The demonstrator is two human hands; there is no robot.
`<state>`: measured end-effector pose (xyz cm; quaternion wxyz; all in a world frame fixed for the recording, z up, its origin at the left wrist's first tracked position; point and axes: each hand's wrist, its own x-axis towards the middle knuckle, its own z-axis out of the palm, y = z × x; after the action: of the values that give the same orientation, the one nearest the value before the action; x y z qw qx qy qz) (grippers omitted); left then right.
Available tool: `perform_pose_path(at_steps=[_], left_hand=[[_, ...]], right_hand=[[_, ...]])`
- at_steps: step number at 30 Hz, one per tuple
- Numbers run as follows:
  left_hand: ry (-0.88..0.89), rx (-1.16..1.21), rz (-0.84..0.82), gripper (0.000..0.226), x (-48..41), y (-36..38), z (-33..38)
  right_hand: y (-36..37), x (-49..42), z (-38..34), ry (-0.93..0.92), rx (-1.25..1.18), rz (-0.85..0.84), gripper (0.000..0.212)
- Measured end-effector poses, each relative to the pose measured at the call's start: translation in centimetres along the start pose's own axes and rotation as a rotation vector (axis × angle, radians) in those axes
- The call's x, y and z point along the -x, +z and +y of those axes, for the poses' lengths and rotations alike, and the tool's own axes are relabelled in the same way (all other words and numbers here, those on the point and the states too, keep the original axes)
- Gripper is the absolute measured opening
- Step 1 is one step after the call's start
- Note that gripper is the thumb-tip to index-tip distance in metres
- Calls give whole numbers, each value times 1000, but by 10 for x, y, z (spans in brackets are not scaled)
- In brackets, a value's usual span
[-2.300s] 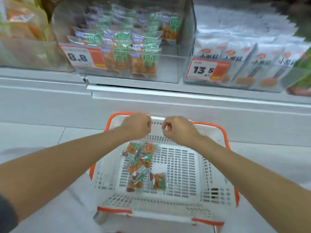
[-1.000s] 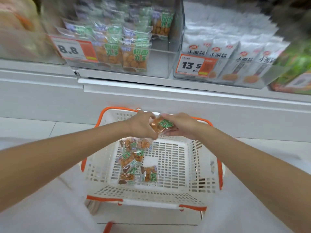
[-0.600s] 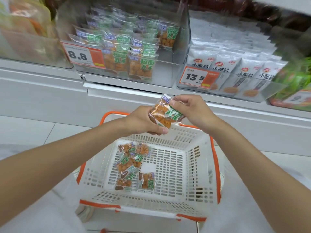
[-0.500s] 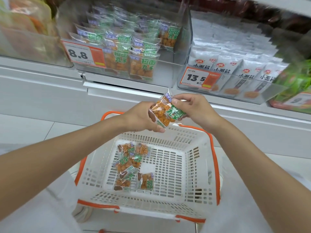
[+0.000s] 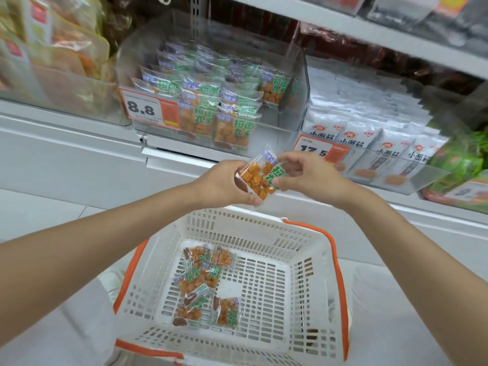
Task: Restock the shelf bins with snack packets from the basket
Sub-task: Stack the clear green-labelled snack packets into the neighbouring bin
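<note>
Both hands hold one clear snack packet (image 5: 260, 177) of orange pieces with green lettering, above the basket and below the shelf. My left hand (image 5: 224, 184) grips its left side; my right hand (image 5: 307, 173) pinches its right edge. Below them a white plastic basket (image 5: 306, 262) with orange handles holds several more of the same packets (image 5: 204, 283) on its left floor. Straight ahead, a clear shelf bin (image 5: 287, 128) with an 8.8 price tag (image 5: 149, 109) is stocked with matching packets.
To the right a second clear bin (image 5: 412, 178) holds white packets behind a 13.5 tag. At the left stands a bin of yellow-orange bags (image 5: 52, 56). Green packs (image 5: 459, 165) sit at the far right. A white shelf ledge (image 5: 79, 151) runs below the bins.
Both hands went from the basket's far rim to lifting one packet out and raising it toward the shelf. The view has tilted up, showing more of the shelf.
</note>
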<state>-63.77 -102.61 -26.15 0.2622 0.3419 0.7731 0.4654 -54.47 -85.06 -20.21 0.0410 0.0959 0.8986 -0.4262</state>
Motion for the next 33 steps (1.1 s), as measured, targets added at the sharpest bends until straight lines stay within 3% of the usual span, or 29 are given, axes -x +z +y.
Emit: perform_pose_path(at_steps=[4, 7, 12, 16, 19, 25, 30, 33], left_hand=[[164, 30, 149, 41, -22, -31, 36], [284, -78, 190, 47, -46, -60, 65], [151, -618, 101, 86, -102, -112, 58], [70, -843, 91, 82, -119, -127, 38], [67, -940, 101, 73, -122, -128, 32], [53, -879, 277, 55, -167, -143, 45], [-23, -876, 42, 67, -204, -137, 44], [-65, -932, 22, 72, -208, -135, 34]], right_hand=[[-30, -10, -46, -127, 157, 147, 41], [-54, -24, -67, -240, 158, 322, 39], [-67, -60, -59, -350, 409, 553, 25], [-73, -94, -48, -384, 670, 604, 30], [-82, -127, -48, -261, 837, 573, 37], [-103, -192, -57, 35, 953, 404, 48], [-126, -225, -58, -6, 895, 301, 25], [-127, -232, -61, 23, 1021, 248, 8]])
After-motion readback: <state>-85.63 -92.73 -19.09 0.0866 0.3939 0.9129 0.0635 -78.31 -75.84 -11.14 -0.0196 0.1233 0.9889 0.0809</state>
